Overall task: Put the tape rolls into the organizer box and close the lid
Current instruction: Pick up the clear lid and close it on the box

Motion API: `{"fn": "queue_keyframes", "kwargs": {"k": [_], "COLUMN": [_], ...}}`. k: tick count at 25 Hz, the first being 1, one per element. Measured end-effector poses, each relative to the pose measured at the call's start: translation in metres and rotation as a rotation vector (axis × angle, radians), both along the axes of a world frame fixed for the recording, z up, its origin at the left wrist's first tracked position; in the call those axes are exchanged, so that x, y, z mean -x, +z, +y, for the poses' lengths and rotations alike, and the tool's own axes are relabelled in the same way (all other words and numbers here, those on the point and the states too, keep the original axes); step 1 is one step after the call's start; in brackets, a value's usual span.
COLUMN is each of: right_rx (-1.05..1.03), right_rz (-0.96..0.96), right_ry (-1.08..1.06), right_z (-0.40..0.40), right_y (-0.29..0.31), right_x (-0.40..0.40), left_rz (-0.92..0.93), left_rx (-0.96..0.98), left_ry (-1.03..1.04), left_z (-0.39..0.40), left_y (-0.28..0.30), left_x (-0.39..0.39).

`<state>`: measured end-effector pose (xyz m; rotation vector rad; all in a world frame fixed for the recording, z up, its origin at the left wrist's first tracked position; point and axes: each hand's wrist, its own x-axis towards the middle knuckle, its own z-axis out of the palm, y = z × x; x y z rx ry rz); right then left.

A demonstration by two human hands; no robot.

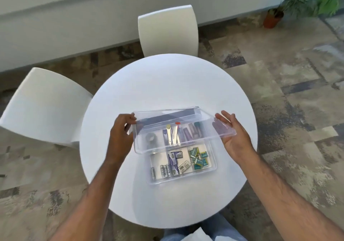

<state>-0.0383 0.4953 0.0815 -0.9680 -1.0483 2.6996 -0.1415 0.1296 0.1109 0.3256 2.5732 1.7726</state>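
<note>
A clear plastic organizer box (213, 168) sits on the round white table (167, 80), near its front. Its compartments hold batteries, small packets, pens and a grey tape roll (151, 138) at the back left, seen through the lid. The clear lid (186, 129) hovers tilted above the box's back half. My left hand (121, 134) grips the lid's left edge. My right hand (232, 134) supports its right edge with an open palm and spread fingers.
Two white chairs stand at the table, one behind (167, 30) and one to the left (42, 107). A potted plant (273, 15) is on the patterned carpet at the far right.
</note>
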Motion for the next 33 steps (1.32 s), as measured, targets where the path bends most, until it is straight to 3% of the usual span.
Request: {"fn": "queue_keyframes", "kwargs": {"k": [5,8,14,17,27,33], "right_rx": [-0.085,-0.093,-0.107,-0.177,-0.663,-0.769], "right_rz": [-0.091,-0.116,-0.134,-0.146,-0.325,-0.340], "right_ry": [0.325,0.415,0.412,0.431,0.409,0.459], "right_z": [-0.012,-0.023,-0.041,-0.040,-0.038,-0.039], "right_y": [-0.005,-0.008,-0.019,-0.027,-0.048,-0.050], "right_x": [-0.028,-0.040,-0.063,-0.072,-0.069,-0.047], "left_rz": [-0.017,-0.002,-0.553,-0.670,-0.642,-0.581], "left_rx": [0.016,0.064,-0.250,-0.204,0.123,0.247], "left_ry": [0.054,0.099,0.263,0.309,0.263,0.277], "left_z": [-0.042,-0.054,-0.056,-0.051,-0.016,-0.008], "left_y": [-0.030,-0.044,-0.064,-0.071,-0.087,-0.093], "left_x": [-0.041,-0.052,-0.063,-0.068,-0.057,-0.036]}}
